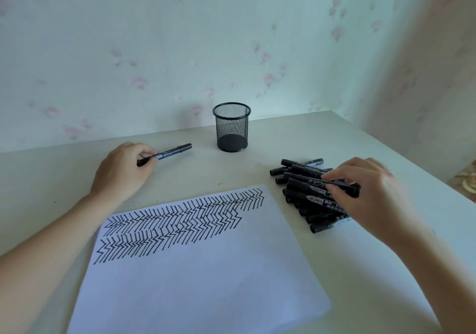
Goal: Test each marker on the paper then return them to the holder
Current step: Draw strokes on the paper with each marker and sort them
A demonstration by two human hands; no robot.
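The left hand (123, 168) grips a black marker (171, 152) by its near end, fingers curled round the barrel; it lies low over the table (360, 269), capped tip pointing toward the holder (231, 127). That holder is a black mesh cup standing upright at the back of the table, and nothing shows through the mesh. On the right, the right hand (368, 194) pinches the top marker (332, 183) of the marker pile (306, 197), a heap of black pens with pale labels lying beside the paper (206, 282). The white sheet carries two bands of black zigzag strokes across its upper part. The label print is too small to read, the hand hides the pile's right side, and the sheet's near edge runs out of frame.
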